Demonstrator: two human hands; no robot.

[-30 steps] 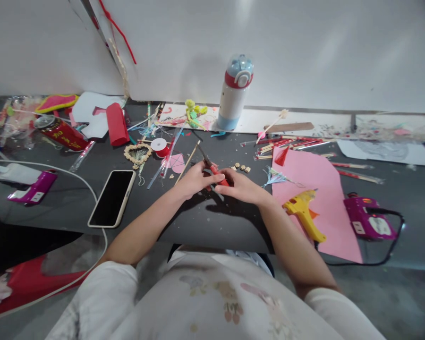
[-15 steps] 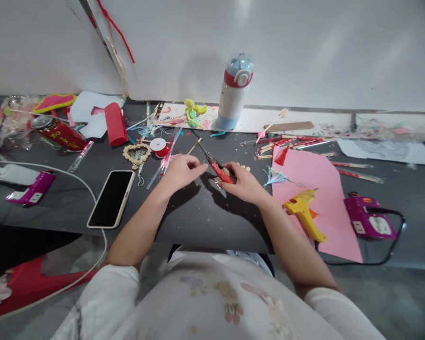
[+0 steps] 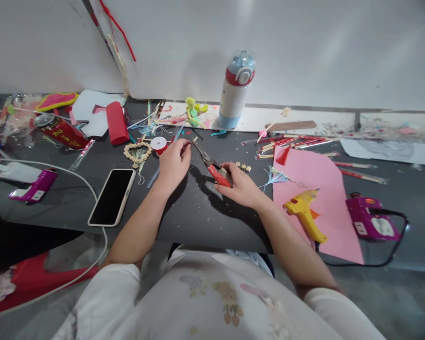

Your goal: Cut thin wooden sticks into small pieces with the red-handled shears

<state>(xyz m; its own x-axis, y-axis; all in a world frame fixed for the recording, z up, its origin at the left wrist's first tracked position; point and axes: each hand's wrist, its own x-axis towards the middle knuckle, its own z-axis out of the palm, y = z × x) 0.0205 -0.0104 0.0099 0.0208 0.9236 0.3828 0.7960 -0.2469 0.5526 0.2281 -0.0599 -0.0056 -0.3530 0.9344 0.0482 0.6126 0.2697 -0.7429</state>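
My right hand (image 3: 239, 185) is wrapped round the red handles of long-nosed pliers (image 3: 212, 167), their dark jaws pointing up and left. Close to the jaw tips, my left hand (image 3: 175, 165) pinches a thin wooden stick (image 3: 195, 139), of which only a pale end shows past the fingers. Whether the jaws touch the stick is hard to tell. Several small cut wooden pieces (image 3: 244, 166) lie just beyond my right hand. A spool of red ribbon (image 3: 158, 145) stands behind my left hand, and a heart-shaped beaded ornament (image 3: 137, 154) lies left of it.
A bottle (image 3: 231, 94) stands at the back. To the right are wrapped sticks (image 3: 290, 144), pink paper (image 3: 326, 174), a yellow glue gun (image 3: 304, 212) and a purple power strip (image 3: 371, 219). On the left lie a phone (image 3: 112, 197), a white cable (image 3: 81, 182) and a red can (image 3: 62, 132).
My left hand has moved left and away from me, its fingers closing on the stick that lay on the table. The pliers have shifted slightly left with my right hand.
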